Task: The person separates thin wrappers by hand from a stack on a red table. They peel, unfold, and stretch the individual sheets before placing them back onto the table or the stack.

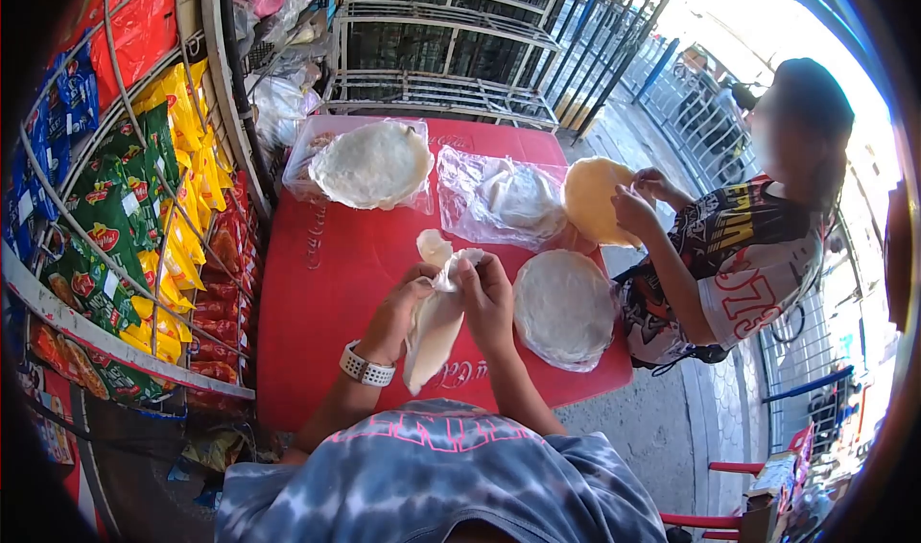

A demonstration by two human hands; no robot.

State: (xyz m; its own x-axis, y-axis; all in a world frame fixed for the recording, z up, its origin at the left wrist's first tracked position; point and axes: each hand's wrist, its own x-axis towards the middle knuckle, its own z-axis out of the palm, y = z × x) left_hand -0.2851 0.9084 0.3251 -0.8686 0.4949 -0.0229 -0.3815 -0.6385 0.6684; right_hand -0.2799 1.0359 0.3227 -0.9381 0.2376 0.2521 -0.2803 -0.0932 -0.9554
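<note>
Pinched between my two hands, a thin pale spring roll wrapper (434, 337) hangs in a folded, crumpled strip over the red table. My left hand (401, 315), with a white watch band on the wrist, grips its left side. The fingers of my right hand (486, 292) close on its bunched upper part. To the right lies a round stack of wrappers (566, 310) on plastic. Farther back, another stack (372, 165) rests on a clear plastic container (305, 164). A plastic bag with more pale wrappers (513, 198) lies at the back middle.
At the table's (317, 327) right side stands a person (748, 255), whose hands hold a round yellowish wrapper (597, 200). Snack packets (106, 226) hang behind a wire rack on the left. A metal shelf (441, 87) stands behind the table.
</note>
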